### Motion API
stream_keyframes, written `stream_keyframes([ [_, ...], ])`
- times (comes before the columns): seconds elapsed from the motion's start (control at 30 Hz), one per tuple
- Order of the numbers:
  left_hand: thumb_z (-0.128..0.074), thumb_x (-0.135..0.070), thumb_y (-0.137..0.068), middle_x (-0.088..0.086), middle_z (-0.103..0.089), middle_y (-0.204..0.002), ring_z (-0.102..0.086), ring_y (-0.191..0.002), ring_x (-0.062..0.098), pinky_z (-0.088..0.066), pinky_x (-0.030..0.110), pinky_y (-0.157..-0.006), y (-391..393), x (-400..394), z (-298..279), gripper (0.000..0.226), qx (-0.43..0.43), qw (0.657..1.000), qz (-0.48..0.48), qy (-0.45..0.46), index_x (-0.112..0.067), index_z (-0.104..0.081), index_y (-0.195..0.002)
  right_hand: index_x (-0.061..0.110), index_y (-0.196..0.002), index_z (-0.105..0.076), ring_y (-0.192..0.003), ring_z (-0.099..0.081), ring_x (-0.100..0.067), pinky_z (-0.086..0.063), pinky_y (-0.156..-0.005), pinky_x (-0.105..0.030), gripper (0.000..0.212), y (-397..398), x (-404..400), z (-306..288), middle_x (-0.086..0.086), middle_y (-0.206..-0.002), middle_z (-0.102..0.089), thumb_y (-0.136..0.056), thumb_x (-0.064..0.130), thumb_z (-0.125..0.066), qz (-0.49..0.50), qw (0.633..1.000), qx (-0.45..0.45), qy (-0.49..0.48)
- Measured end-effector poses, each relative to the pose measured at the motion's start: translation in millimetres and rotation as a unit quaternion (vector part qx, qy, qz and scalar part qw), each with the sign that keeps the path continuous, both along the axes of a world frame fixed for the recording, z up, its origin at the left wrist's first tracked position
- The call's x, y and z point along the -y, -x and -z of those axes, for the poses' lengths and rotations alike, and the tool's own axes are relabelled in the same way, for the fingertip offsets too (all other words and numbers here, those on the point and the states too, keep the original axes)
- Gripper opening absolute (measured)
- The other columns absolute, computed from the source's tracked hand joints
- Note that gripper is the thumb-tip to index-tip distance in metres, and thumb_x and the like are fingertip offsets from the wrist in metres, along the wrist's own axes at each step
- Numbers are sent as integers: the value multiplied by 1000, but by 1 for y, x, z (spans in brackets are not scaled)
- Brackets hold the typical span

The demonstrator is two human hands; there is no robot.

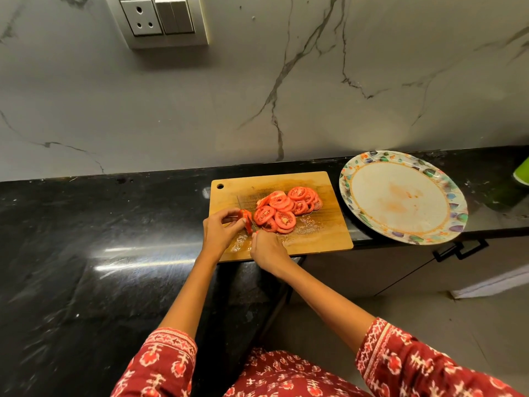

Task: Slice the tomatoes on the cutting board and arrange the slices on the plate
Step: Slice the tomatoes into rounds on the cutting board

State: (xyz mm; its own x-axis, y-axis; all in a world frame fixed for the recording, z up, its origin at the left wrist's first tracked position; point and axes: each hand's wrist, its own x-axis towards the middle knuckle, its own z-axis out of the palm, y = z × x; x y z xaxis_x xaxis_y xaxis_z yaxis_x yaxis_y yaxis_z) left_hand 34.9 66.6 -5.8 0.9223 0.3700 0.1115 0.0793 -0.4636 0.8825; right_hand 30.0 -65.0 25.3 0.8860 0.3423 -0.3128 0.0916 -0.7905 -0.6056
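Most of the knife point(248, 217) hides behind the hands; right hand point(267, 249) curls around its handle, left hand point(221, 229) pinches the tomato piece point(246, 217).

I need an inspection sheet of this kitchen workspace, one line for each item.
Surface: black stone counter, glossy.
Job's things: wooden cutting board carries a pile of tomato slices; the plate to its right holds no slices, only reddish smears.
Clutter: green object at the right edge, cut off.
Hands: left hand holds the tomato end piece; right hand grips the knife.
Cables: nothing seen.
Surroundings: marble wall with socket and switches.
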Motion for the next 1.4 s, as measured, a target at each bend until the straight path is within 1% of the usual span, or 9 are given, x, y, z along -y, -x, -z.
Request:
stream_keyframes([
  [0.1, -73, -9, -75, 3, -69, -88, -62, -72, -7, -51, 10, -75, 0, 0, -3, 19, -2, 1000, 1, -1, -9, -70, -94, -2, -110, -57, -110, -54, -37, -34, -72, -30, 29, 0, 0, 0, -22, -116, -59, -99, 13, -34, 2, 1000, 4, 12],
  [0.27, -72, -9, -76, 3, -67, -91, -61, -79, 6, -45, 1, -68, 0, 5, -7, 24, 0, 1000, 10, -13, -3, -68, -100, -2, -109, -53, -107, -54, -38, -33, -72, -32, 31, 10, 10, 7, -21, -113, -58, -101, 18, -31, 4, 999, 29, 18],
  [0.43, -72, -7, -76, 5, -67, -91, -61, -74, -2, -45, 2, -67, 1, 7, -12, 23, -7, 999, 31, -7, -1, -68, -97, -1, -113, -55, -109, -55, -36, -35, -73, -32, 27, 0, 0, 1, -20, -116, -59, -98, 12, -36, 7, 999, 29, 33],
  [0.87, -74, -8, -75, 4, -67, -89, -59, -76, 0, -44, 0, -68, 7, 4, -16, 22, -14, 999, 29, -9, -3, -69, -96, 0, -110, -56, -108, -56, -36, -35, -72, -32, 24, 0, -3, 6, -19, -114, -60, -97, 9, -38, 19, 999, 22, 26],
  [1.0, -78, -24, -71, 4, -70, -82, -64, -73, 6, -52, 12, -71, 6, -1, -10, 23, -39, 999, -33, 2, -9, -72, -87, -1, -118, -50, -108, -58, -34, -43, -76, -35, 27, 7, 1, 13, -18, -114, -62, -99, 9, -34, -12, 991, 97, 86],
  [1.07, -80, -28, -69, 6, -71, -76, -68, -71, 16, -57, 29, -73, 7, 1, -9, 22, -76, 992, -77, 62, -11, -71, -80, 0, -112, -53, -97, -65, -28, -49, -73, -33, 22, 16, 2, 18, -15, -101, -67, -98, 12, -41, -24, 972, 194, 129],
  [1.1, -80, -26, -69, 8, -71, -73, -69, -70, 19, -57, 34, -73, 7, 3, -11, 20, -92, 987, -94, 97, -11, -70, -77, 3, -99, -60, -80, -70, -22, -51, -61, -27, 17, 20, 2, 18, -11, -83, -70, -89, 16, -58, -21, 961, 236, 144],
  [1.2, -79, -16, -71, 10, -70, -73, -69, -66, 21, -59, 33, -68, 4, 8, -20, 18, -134, 966, -141, 167, -2, -70, -78, 8, -65, -67, -35, -56, -8, -34, -33, -14, 33, 22, -1, 25, 4, -42, -54, -45, 21, -89, -27, 940, 290, 180],
  [1.4, -73, -5, -75, 13, -68, -78, -67, -63, 16, -54, 16, -49, 3, 10, -25, 10, -187, 930, -183, 258, 0, -66, -69, 11, -60, -65, -30, -49, -5, -31, -32, -12, 32, 24, -1, 30, 7, -41, -49, -43, 21, -90, -26, 920, 351, 174],
])
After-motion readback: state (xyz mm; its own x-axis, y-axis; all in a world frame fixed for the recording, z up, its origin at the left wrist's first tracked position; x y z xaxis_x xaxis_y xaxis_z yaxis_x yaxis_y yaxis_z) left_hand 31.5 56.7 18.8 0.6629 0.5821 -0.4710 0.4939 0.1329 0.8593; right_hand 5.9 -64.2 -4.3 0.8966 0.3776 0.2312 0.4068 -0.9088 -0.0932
